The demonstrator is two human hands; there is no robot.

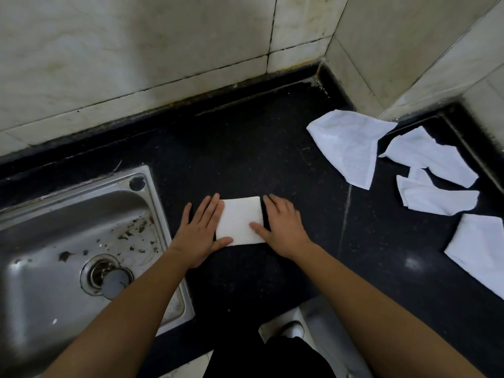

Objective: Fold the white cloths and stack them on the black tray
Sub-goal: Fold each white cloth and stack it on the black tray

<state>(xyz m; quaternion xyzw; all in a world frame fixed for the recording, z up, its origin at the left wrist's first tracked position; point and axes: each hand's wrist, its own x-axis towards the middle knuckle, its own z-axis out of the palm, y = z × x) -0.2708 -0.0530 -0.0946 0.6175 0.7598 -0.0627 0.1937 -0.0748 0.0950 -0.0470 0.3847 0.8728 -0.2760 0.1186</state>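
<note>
Sink [68, 241]: steel basin at the far left, set into the black counter [245, 159]; specks of debris lie around its drain. It plays no part in the task.
Left hand [200, 233]: flat and open, fingers together, pressed along the left edge of the folded cloth [240, 221]; the thumb lies over its near left corner. It grips nothing.
Folded cloth: a small white square on the counter between the two hands, edges aligned and apparently lying flat.
Right hand [283, 227]: also open and flat, palm beside the right edge, thumb laid across the cloth's near right part. It presses rather than grasps.
Step in hand: smoothing and squaring a finished fold, by my reading.
Unfolded cloths [346, 143]: several crumpled white pieces lie well apart to the right, near the tiled corner.
Black tray: none can be told apart from the dark counter.
Next move: likely leaving this square as the stack's base, then reaching right for a loose cloth and spreading it flat.
</note>
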